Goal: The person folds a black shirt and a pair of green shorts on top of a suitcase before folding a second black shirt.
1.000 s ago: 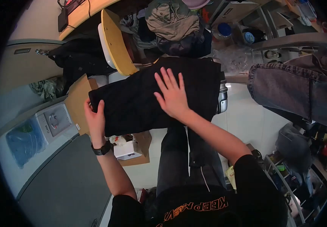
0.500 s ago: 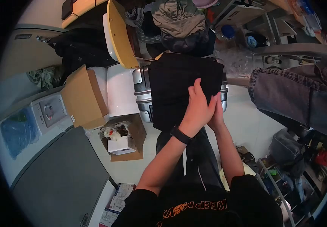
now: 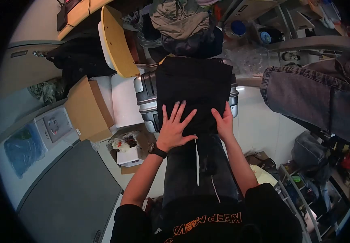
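Over a silver-trimmed black suitcase (image 3: 147, 106), middle hidden, my left hand (image 3: 174, 133) spreads wide on folded black cloth (image 3: 194, 83); my right hand (image 3: 225, 124) touches its edge, grip too hidden to tell.

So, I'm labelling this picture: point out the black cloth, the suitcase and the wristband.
Black cloth (image 3: 194, 83): head view, middle of its upper surface.
Suitcase (image 3: 147, 107): head view, silver band beside the cloth.
Wristband (image 3: 159, 152): head view, dark strap.

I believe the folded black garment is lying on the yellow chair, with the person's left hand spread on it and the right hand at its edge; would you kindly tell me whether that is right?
Not quite: the head view shows the folded black garment lying on the suitcase. The left hand is indeed spread on it, the right hand at its edge.
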Action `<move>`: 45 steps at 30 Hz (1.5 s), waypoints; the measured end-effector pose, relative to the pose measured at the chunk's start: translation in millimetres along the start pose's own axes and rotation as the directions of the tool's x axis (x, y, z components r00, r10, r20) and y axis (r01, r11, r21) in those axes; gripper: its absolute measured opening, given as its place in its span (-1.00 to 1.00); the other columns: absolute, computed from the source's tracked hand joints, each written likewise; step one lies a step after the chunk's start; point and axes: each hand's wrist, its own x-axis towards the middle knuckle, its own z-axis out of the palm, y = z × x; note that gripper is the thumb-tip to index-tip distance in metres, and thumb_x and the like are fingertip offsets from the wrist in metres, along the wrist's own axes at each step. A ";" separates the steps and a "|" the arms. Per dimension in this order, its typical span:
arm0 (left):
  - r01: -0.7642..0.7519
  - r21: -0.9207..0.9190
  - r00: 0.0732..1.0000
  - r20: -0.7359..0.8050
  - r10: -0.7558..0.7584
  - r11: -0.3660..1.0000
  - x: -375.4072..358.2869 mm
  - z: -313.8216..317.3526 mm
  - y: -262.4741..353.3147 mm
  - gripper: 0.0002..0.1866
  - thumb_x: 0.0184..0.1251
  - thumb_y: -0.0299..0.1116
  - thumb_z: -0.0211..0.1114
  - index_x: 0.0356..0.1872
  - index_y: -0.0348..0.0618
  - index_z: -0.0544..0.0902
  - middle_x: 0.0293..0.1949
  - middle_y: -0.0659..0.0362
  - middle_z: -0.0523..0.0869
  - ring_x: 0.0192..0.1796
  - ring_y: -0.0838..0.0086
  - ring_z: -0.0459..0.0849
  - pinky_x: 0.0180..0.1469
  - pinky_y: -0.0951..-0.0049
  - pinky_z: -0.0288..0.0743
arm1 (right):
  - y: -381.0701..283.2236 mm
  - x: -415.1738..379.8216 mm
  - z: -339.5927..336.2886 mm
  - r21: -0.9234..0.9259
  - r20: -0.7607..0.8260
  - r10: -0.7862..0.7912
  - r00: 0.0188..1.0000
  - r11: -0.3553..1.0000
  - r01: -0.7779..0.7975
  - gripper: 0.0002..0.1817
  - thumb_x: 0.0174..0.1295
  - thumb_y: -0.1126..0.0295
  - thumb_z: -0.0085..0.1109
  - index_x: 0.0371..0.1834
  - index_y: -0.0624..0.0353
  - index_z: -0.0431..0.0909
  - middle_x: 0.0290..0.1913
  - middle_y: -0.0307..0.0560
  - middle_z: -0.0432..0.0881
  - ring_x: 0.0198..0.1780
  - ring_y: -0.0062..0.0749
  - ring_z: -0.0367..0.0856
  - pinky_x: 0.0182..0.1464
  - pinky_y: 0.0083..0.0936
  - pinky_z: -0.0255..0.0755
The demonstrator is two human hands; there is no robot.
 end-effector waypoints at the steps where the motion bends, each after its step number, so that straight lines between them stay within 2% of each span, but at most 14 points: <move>1: -0.005 0.016 1.000 -0.012 0.005 1.000 0.4 0.9 0.2 0.10 -0.02 0.34 0.49 0.61 0.25 0.29 0.62 -0.10 0.15 0.67 -0.03 0.06 0.55 -0.52 -0.30 | 0.5 -1.9 -2.0 -0.001 0.001 -0.002 1.000 1.000 0.002 -0.47 0.45 0.51 0.22 0.44 0.29 0.33 0.28 -0.03 0.60 0.26 -0.40 0.58 0.30 -0.47 0.47; 5: 0.023 0.009 1.000 -0.004 -0.023 1.000 2.9 -1.3 10.4 0.14 -0.11 0.28 0.56 0.61 0.29 0.29 0.63 -0.09 0.14 0.67 -0.02 0.05 0.51 -0.60 -0.31 | -7.1 -0.7 -8.0 0.014 -0.007 -0.029 1.000 0.999 0.029 -0.36 0.46 0.52 0.20 0.56 0.25 0.20 0.38 -0.02 0.52 0.34 -0.36 0.51 0.40 -0.43 0.37; 12: 0.098 0.041 0.994 0.036 -0.099 0.994 -2.8 12.9 9.6 0.25 -0.31 -0.20 0.71 0.61 0.42 0.26 0.64 -0.01 0.13 0.68 0.09 0.06 0.52 -0.61 -0.23 | -2.3 8.6 -25.3 0.085 -0.031 -0.034 0.999 0.996 0.037 -0.28 0.44 0.57 0.14 0.63 0.22 0.10 0.48 0.04 0.42 0.44 -0.29 0.43 0.49 -0.39 0.29; 14: 0.084 0.148 0.994 0.062 -0.094 0.985 -3.8 15.4 5.4 0.21 -0.25 -0.32 0.64 0.61 0.44 0.25 0.64 0.05 0.16 0.68 0.13 0.08 0.51 -0.61 -0.18 | 4.8 10.6 -32.9 -0.157 -0.042 -0.198 0.979 0.969 0.189 -0.25 0.39 0.66 0.16 0.63 0.20 0.10 0.50 0.03 0.37 0.44 -0.22 0.43 0.44 -0.36 0.36; 18: 0.039 0.240 0.994 0.093 -0.063 0.970 -10.2 17.6 -4.0 0.14 -0.14 -0.42 0.54 0.61 0.45 0.25 0.63 0.09 0.18 0.68 0.18 0.10 0.51 -0.59 -0.13 | -17.6 0.9 -18.7 -0.324 -0.082 -0.191 0.978 0.933 0.155 -0.20 0.32 0.64 0.23 0.62 0.14 0.12 0.41 0.03 0.41 0.40 -0.19 0.47 0.39 -0.38 0.39; 20: -0.029 0.255 1.000 0.013 0.027 0.966 -16.6 28.0 -16.1 0.09 -0.06 -0.47 0.47 0.61 0.47 0.25 0.63 0.10 0.18 0.68 0.20 0.11 0.53 -0.55 -0.11 | -24.1 -0.1 -17.0 -0.731 -0.041 -0.311 0.950 0.657 0.183 -0.13 0.27 0.68 0.25 0.64 0.08 0.10 0.45 0.10 0.34 0.36 -0.10 0.53 0.30 -0.37 0.47; 24: -0.103 0.208 0.994 0.046 0.096 0.973 -27.6 27.9 -32.7 0.05 -0.01 -0.47 0.44 0.60 0.48 0.25 0.63 0.13 0.20 0.67 0.21 0.11 0.56 -0.48 -0.09 | -34.0 2.0 -15.5 -0.804 -0.023 -0.333 0.942 0.567 0.181 -0.07 0.20 0.68 0.32 0.64 0.07 0.10 0.45 0.14 0.33 0.33 -0.03 0.54 0.24 -0.31 0.52; 30: -0.209 0.145 0.974 0.117 0.193 0.967 -36.4 20.7 -55.3 0.10 -0.10 -0.41 0.55 0.58 0.51 0.28 0.63 0.13 0.19 0.67 0.19 0.11 0.65 -0.27 -0.07 | -39.1 -7.3 -22.7 -0.697 -0.138 -0.188 0.973 0.716 0.039 -0.05 0.16 0.61 0.42 0.63 0.09 0.12 0.49 0.15 0.29 0.43 0.06 0.41 0.35 -0.19 0.44; 33: -0.364 0.310 0.931 0.136 0.338 0.879 -49.0 19.6 -82.3 -0.16 0.27 -0.46 0.29 0.60 0.33 0.27 0.61 0.18 0.26 0.63 0.21 0.23 0.66 0.06 0.12 | -20.2 -22.2 -39.8 -0.826 -0.030 -0.516 0.856 0.495 0.269 -0.08 0.16 0.53 0.46 0.61 0.11 0.18 0.51 0.14 0.32 0.48 0.10 0.36 0.45 -0.12 0.30; 35: -0.409 0.342 0.912 0.134 0.387 0.846 -56.8 21.6 -95.1 -0.19 0.31 -0.45 0.26 0.60 0.31 0.27 0.60 0.18 0.27 0.61 0.21 0.27 0.64 0.08 0.16 | -6.3 -43.1 -52.7 -0.807 0.354 -0.637 0.685 0.162 0.568 -0.06 0.13 0.35 0.55 0.58 0.11 0.23 0.52 0.15 0.35 0.53 0.08 0.30 0.52 0.01 0.13; 38: -0.484 0.372 0.872 0.131 0.472 0.792 -61.7 18.1 -101.2 -0.27 0.36 -0.43 0.20 0.58 0.26 0.32 0.58 0.17 0.32 0.57 0.22 0.35 0.62 0.11 0.23 | 34.4 -46.3 -77.4 -0.669 0.677 -0.296 0.674 0.135 0.731 -0.09 -0.01 0.25 0.59 0.49 -0.07 0.38 0.57 0.02 0.34 0.63 -0.05 0.17 0.57 0.17 -0.06; 40: -0.521 0.378 0.847 0.119 0.518 0.765 -60.0 16.2 -100.1 -0.32 0.39 -0.41 0.17 0.56 0.23 0.36 0.56 0.17 0.36 0.54 0.23 0.40 0.60 0.13 0.26 | 70.3 -30.5 -102.7 -0.731 0.634 -0.219 0.742 0.145 0.667 -0.18 0.00 0.28 0.53 0.43 -0.20 0.45 0.58 -0.08 0.34 0.66 -0.13 0.13 0.59 0.18 -0.12; 42: -0.495 0.281 0.865 0.065 0.498 0.822 -60.7 15.3 -98.5 -0.46 0.40 -0.39 0.16 0.42 0.12 0.52 0.47 0.14 0.49 0.50 0.22 0.46 0.59 0.10 0.28 | 102.0 -1.4 -124.4 -0.624 0.755 -0.432 0.493 -0.243 0.743 -0.24 0.05 0.29 0.47 0.42 -0.26 0.46 0.58 -0.13 0.35 0.66 -0.19 0.14 0.59 0.19 -0.17; 45: -0.465 0.134 0.883 -0.005 0.470 0.875 -57.3 0.7 -87.6 -0.63 0.33 -0.45 0.23 0.17 -0.06 0.65 0.34 0.09 0.63 0.44 0.20 0.54 0.57 0.03 0.30 | 76.7 11.9 -111.6 -0.605 0.721 -0.507 0.473 -0.127 0.786 -0.40 0.15 0.38 0.37 0.31 -0.28 0.55 0.55 -0.18 0.40 0.63 -0.24 0.20 0.57 0.06 -0.07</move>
